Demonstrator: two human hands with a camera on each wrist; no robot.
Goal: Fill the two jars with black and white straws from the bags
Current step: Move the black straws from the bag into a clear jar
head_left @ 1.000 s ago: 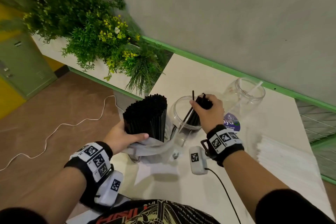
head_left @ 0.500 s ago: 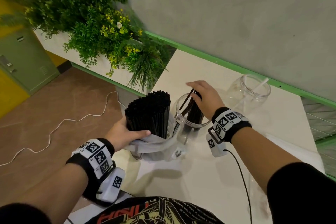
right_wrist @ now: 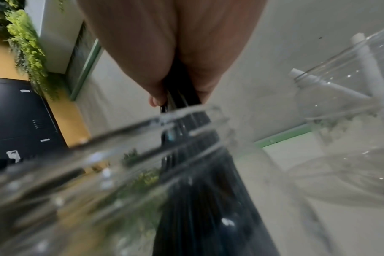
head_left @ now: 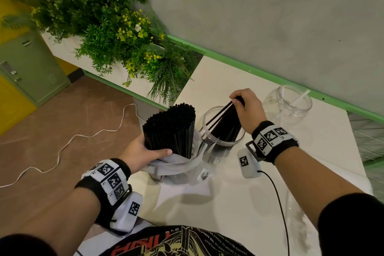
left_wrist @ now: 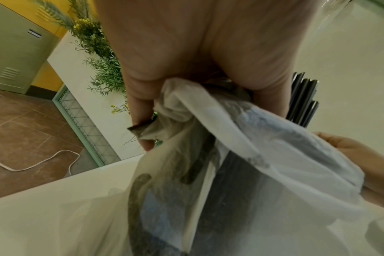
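My left hand [head_left: 150,149] grips a thick bundle of black straws [head_left: 172,129] that stands upright in a pushed-down plastic bag [head_left: 176,169]; in the left wrist view the fingers [left_wrist: 140,110] hold the bag's film [left_wrist: 241,138]. Just to its right stands a clear jar [head_left: 207,118] with several black straws [head_left: 225,124] leaning in it. My right hand [head_left: 238,100] pinches their top ends above the far rim, as the right wrist view shows, thumb [right_wrist: 156,97] on the straws [right_wrist: 182,86]. A second clear jar [head_left: 288,108] farther right holds two white straws [head_left: 300,97].
The white table [head_left: 239,203] ends at its left edge beside the bag, with brown floor and a white cable [head_left: 68,141] below. A planter of green plants [head_left: 116,33] borders the back left. A grey wall with a green ledge [head_left: 259,72] runs behind the jars.
My right hand loosened over the straws in the near jar half a second ago and now pinches their tops near the far rim. My left hand stays on the bundle.
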